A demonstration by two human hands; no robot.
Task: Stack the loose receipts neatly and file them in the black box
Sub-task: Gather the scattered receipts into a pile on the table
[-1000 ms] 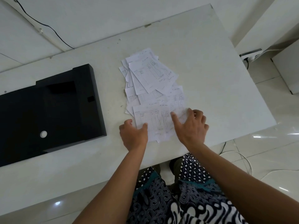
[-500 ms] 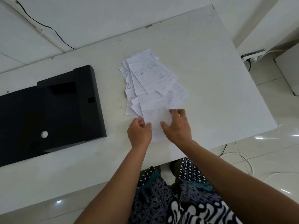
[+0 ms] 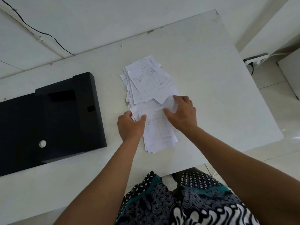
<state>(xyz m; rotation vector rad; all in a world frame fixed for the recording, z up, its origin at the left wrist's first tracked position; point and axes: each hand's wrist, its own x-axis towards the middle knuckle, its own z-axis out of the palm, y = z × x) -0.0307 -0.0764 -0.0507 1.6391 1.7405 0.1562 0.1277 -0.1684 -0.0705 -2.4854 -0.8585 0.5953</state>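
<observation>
now left hand pinches the receipts at their edge; right hand presses flat just beside, black box further left.

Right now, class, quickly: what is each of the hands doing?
Left hand: pinches the near receipts at their left edge.
Right hand: fingers spread, pressing on the receipts.

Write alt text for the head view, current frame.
Both hands gather loose receipts on a white table: the left hand pinches the near sheets' left edge, and the right hand lies spread on them. A black box lies to the left, apart from the papers.
</observation>
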